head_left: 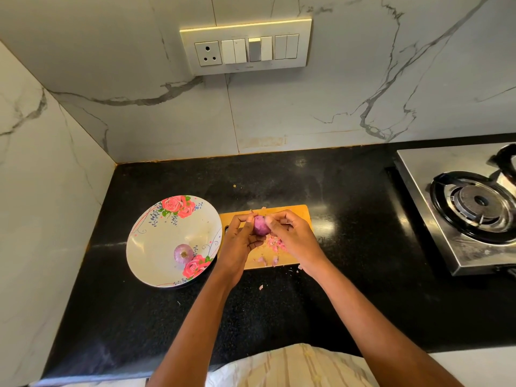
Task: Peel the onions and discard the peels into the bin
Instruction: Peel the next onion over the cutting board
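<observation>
Gripping onion (pixel 260 225) in left hand (pixel 240 238), right hand (pixel 289 233) pinches skin; should strip it over the board (pixel 296 216).

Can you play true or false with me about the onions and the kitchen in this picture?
1. Both hands hold an onion over the wooden cutting board. True.
2. The flowered plate holds three onions. False: only one onion lies on it.
3. Peel scraps lie on the board. True.
4. The plate sits right of the board. False: it sits on the left.
5. A pot stands on the gas burner. False: the burner is bare.
</observation>
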Tool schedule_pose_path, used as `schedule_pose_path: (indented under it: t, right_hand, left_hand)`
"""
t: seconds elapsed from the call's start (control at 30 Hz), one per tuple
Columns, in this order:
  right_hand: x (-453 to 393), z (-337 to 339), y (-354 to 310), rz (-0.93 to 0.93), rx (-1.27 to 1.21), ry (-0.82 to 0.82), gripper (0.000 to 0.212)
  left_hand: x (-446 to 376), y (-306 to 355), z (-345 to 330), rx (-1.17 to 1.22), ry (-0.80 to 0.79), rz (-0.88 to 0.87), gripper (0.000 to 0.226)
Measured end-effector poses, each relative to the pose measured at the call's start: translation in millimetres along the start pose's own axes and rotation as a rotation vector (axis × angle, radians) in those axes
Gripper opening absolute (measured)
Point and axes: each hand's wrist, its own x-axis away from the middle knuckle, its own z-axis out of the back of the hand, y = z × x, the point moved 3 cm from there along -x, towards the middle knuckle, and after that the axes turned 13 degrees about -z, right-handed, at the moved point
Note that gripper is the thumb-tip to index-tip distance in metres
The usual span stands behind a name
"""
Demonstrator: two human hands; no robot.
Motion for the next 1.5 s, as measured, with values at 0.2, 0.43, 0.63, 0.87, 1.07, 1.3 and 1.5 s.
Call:
schedule_pose_path:
  t: [0.2,0.43,0.63,0.87,1.07,1.3,1.5]
  right_hand:
    - [-0.1,5.6,-1.9,0.042,-0.050,0.007,0.014]
    - [2.0,5.8,-1.6,0.086,0.061,0.060,0.019]
    - [1.6,9.6,-3.5,0.130,0.159,0.068,0.010]
    - [6.8,11.6,-11.1,0.243,0.374,0.115,0.014]
    - [7.9,11.2,-7.8,0.283,0.448,0.185,0.015]
    - [8.3,9.5,-9.0,0.230,0.364,0.097,0.017]
    - [5.4,13.0,-8.7,0.232,0.371,0.136,0.015]
  left_hand:
    - [3.6,-1.2,-0.2,-0.024,-0.031,-0.026,0.045]
    - [1.1,-1.1,-1.6,-0.055,-0.024,-0.046,0.032]
    - [0.9,-3.2,2.1,-0.101,-0.015,-0.058,0.034]
    - [-2.3,-2.8,7.1,-0.221,-0.049,-0.086,0.041]
    - [-0.8,-6.3,8.6,-0.193,-0.059,-0.055,0.039]
    - [-2.2,-4.4,7.1,-0.187,-0.046,-0.059,0.040]
    - [-1.1,-1.7,8.7,-0.193,-0.091,-0.056,0.039]
